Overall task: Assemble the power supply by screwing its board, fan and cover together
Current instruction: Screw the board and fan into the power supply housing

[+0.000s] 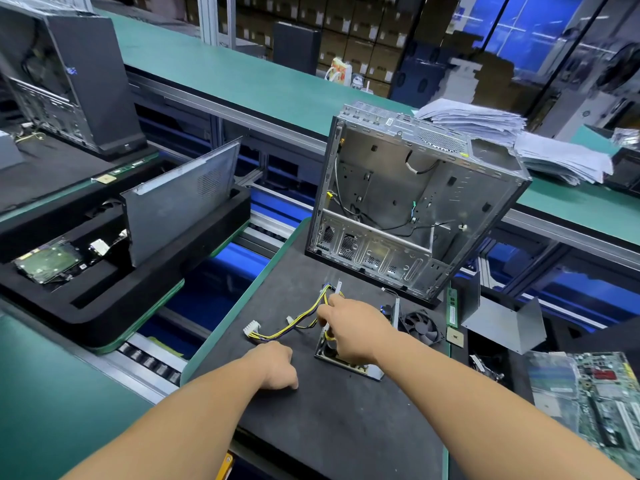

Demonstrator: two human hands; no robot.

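Grey open power supply box [348, 362] as landmark, right hand [353, 327] over it pinching yellow wires [294, 323], left hand [275, 365] beside it, curled, empty, fan [422, 327] just right, on black bench [329, 427]

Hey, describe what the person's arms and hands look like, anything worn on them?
Both forearms are bare, with no sleeves in view. The left hand and right hand wear no gloves, and no watch, ring or wrist strap shows on either.

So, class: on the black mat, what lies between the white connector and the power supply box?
In the head view, the yellow-and-black cable bundle runs from the white connector to the power supply box, over bare black mat.
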